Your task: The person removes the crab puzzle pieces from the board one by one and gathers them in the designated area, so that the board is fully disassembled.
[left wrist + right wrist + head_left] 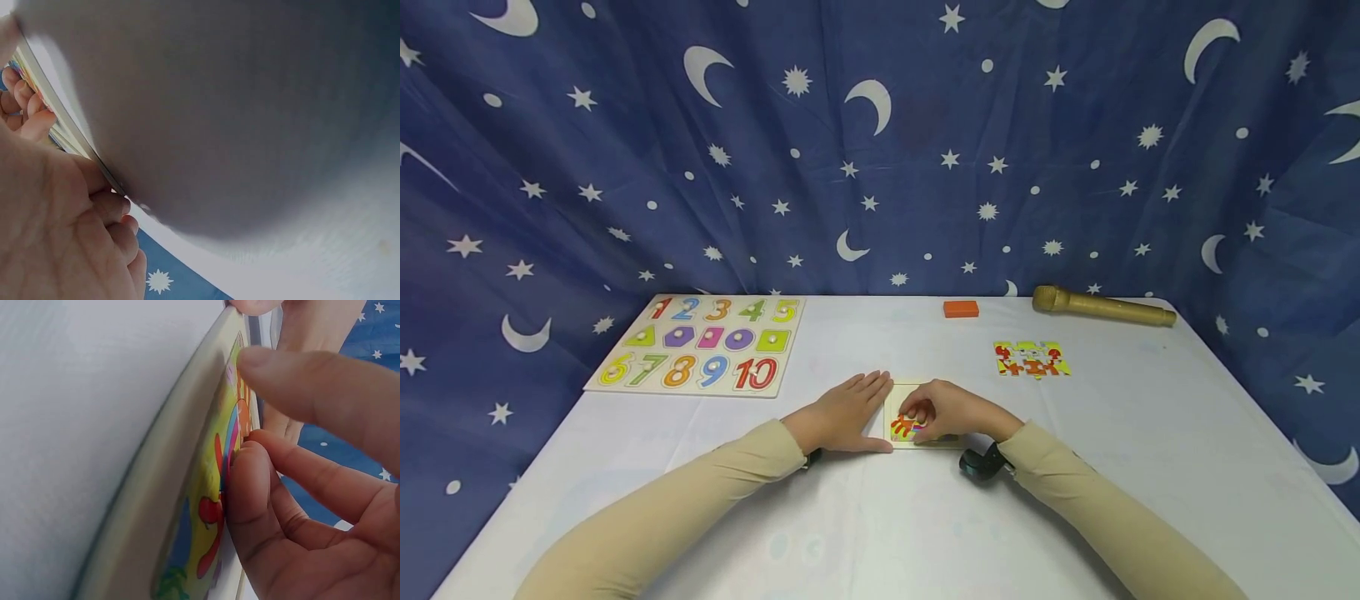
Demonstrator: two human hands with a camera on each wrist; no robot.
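Observation:
A small wooden jigsaw tray point(898, 398) lies in front of me, with colourful jigsaw pieces point(904, 427) in its near part. My left hand point(846, 415) rests beside the tray's left edge, its fingers extended away from me and the thumb at the near corner. Over the pieces, my right hand point(951, 410) is curled, its thumb and fingertips on a jigsaw piece within the tray. The right wrist view shows the yellow, red and blue picture point(212, 537) inside the raised rim point(156, 481); the hand hides part of it.
Further right lie several joined jigsaw pieces point(1032, 359). Behind them are an orange-red block point(961, 309) and a gold microphone point(1101, 307). A number and shape peg board point(700, 357) lies at the back left. A starry blue curtain point(917, 200) hangs behind the white-covered table.

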